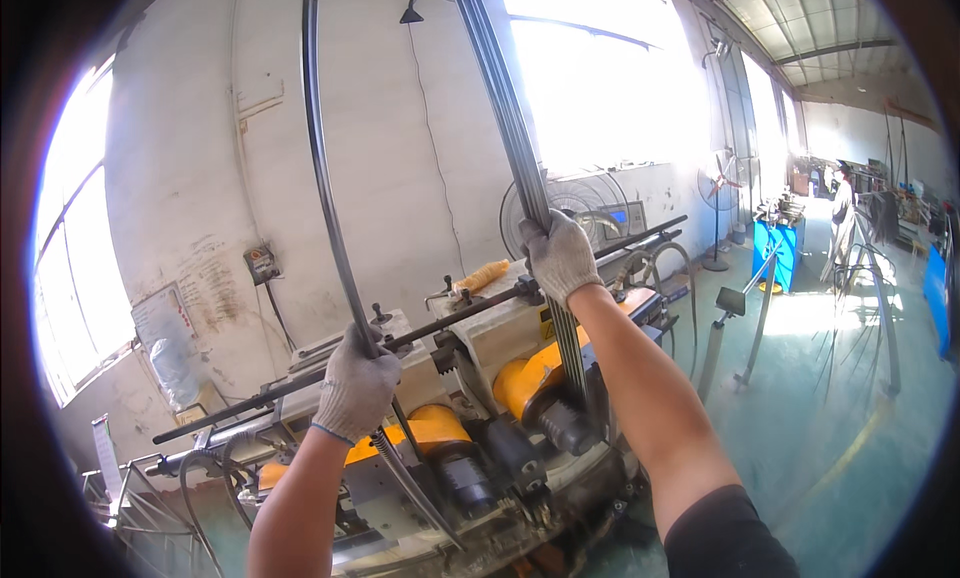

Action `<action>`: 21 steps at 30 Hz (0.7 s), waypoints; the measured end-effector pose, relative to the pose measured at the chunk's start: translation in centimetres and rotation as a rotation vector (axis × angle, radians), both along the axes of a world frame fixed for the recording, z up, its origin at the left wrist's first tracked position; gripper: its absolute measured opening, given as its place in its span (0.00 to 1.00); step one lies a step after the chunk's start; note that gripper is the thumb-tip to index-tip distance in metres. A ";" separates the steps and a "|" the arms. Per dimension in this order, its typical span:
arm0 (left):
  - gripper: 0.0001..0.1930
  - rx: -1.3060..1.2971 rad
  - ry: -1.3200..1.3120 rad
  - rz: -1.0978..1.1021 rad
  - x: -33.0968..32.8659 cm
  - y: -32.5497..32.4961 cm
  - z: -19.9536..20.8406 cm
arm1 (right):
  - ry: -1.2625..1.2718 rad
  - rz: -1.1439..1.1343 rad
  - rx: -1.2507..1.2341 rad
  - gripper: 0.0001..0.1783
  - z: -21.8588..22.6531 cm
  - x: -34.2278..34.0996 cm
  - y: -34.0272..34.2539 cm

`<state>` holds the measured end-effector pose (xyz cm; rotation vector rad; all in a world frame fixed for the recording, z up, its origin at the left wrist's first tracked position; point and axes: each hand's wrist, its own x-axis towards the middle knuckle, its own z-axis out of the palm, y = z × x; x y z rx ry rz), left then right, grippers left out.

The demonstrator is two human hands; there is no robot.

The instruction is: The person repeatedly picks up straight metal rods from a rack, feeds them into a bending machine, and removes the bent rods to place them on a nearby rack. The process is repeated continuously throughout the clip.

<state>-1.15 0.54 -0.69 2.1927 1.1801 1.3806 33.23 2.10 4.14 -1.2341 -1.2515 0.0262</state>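
My left hand (358, 386), in a pale knitted work glove, is closed round long, thin metal rods (322, 138) that stand nearly upright and lean slightly. Below that hand a ridged, thread-like stretch (388, 448) shows on a rod. Higher and to the right, my right hand (560, 256), gloved the same way, grips a bundle of several long metal bars (505, 103), whose lower ends reach down beside the machine. Both hands are over a machine (470, 353) with yellow housings (525, 380) and dark ribbed cylinders (565, 423). How many rods my left hand holds is unclear.
A dark horizontal bar (250, 403) crosses the machine in front of the wall. Behind it stands a large fan (590, 193). To the right are a blue cabinet (778, 253), another fan (718, 183), metal stands and a person (842, 213) farther off.
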 end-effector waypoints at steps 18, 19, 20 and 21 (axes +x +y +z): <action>0.17 -0.047 -0.035 -0.012 0.2 -0.2 0.2 | -0.031 -0.048 0.105 0.19 -0.6 0.1 0.5; 0.18 -0.038 -0.048 -0.030 0.2 -0.2 0.3 | -0.026 -0.043 0.102 0.19 -0.6 0.0 0.4; 0.18 -0.037 -0.047 -0.026 0.2 -0.3 0.3 | -0.007 -0.038 0.101 0.19 -0.6 -0.1 0.4; 0.18 -0.042 -0.028 0.015 0.3 -0.4 0.5 | -0.014 -0.030 0.099 0.19 -0.6 -0.1 0.3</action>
